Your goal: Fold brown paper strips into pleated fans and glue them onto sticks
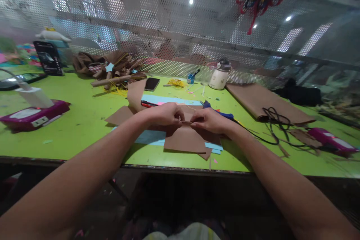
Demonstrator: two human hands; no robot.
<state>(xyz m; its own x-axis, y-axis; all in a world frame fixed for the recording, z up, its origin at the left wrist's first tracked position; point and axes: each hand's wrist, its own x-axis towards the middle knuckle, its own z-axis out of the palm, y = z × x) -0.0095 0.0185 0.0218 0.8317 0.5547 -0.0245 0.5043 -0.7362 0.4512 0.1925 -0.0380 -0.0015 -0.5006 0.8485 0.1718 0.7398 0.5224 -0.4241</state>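
Both my hands meet over a piece of brown kraft paper (185,140) near the table's front edge. My left hand (170,114) pinches the paper's upper edge, fingers curled. Close beside it, my right hand (206,120) pinches the same edge, which looks folded or rolled between them. Under the kraft paper lie light blue sheets (152,137), partly covered. More kraft paper pieces (136,95) stick out to the left. Behind my right hand is a blue-handled tool (225,114) with a cord, probably a glue gun, partly hidden.
On the green table (84,135) stand a purple power strip (36,114) at left and another (333,140) with black cable at right. Behind are a brown bundle (112,69), a phone (152,84), a blue jar (190,78), a white bottle (219,77) and folded kraft paper (267,101).
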